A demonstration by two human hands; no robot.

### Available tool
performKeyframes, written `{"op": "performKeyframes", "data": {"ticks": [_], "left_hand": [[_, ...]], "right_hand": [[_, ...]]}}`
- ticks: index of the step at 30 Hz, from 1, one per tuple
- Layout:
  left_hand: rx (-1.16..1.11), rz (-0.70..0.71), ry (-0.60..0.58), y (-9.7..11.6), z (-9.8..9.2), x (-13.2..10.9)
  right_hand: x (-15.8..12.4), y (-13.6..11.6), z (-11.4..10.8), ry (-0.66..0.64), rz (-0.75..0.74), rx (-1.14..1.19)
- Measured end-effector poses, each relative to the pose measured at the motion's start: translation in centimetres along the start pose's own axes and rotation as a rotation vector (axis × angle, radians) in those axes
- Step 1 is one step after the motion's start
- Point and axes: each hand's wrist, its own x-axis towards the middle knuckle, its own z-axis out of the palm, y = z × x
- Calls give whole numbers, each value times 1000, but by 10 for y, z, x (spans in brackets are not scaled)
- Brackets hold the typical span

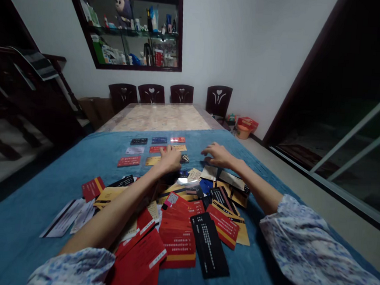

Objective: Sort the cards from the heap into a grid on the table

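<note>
One left hand (170,160), grip too hidden to tell, and one loosely spread right hand (218,155) are past the messy red-and-black card pile (178,229), where soft touches should keep colourful card rows (154,149) straight.

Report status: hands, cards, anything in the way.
Left hand over card rows; right hand beside them. Loose pile nearer; left forearm hides part.

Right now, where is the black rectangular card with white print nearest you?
That black card lies just right of centre, low in the head view, between red, yellow-striped cards on the blue cloth.
</note>
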Motion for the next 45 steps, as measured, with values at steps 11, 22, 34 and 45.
{"op": "performKeyframes", "data": {"ticks": [11,22,34,45], "left_hand": [[-42,118,80,37,-5,-12],[-102,296,137,77,5,-26],[-80,302,109,90,8,-28],[-187,225,107,93,11,-23]], "right_hand": [[-55,43,26,198,-24,122],[-64,36,43,241,-94,275],[-69,18,41,144,-62,280],[-67,24,47,204,-58,324]]}}
